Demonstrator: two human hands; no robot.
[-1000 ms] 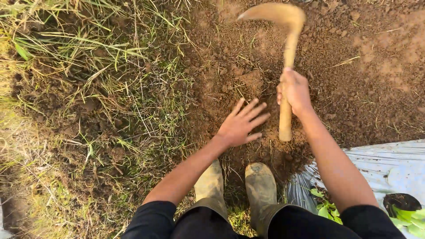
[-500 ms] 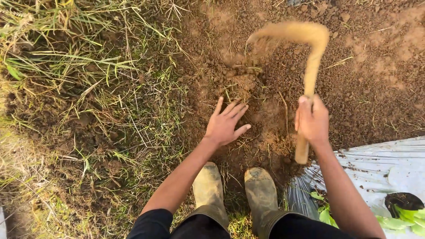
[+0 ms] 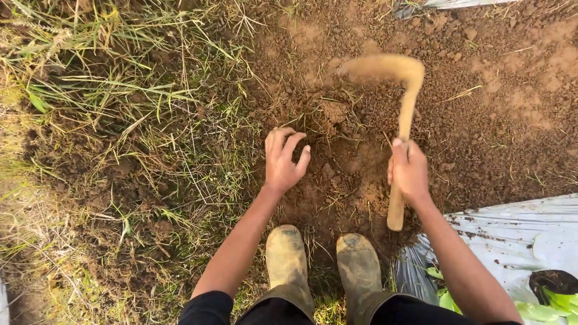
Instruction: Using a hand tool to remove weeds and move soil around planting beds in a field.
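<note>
Grass (image 3: 120,120) borders loose brown soil (image 3: 481,138). Left hand (image 3: 284,159), fingers loosely curled and half open, rests empty on the soil. Hand hoe (image 3: 404,114), pale wooden handle with a curved, soil-caked blade blurred above the dug patch, gripped mid-handle by the closed right hand (image 3: 409,171). Muddy boots (image 3: 288,256) below; silver plastic sheet (image 3: 512,232) at right.

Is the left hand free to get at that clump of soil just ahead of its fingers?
Probably yes. The left hand hovers open and empty over the loose earth, and the soil clump lies just beyond it with nothing between. The hoe in the right hand swings close by, though.
</note>
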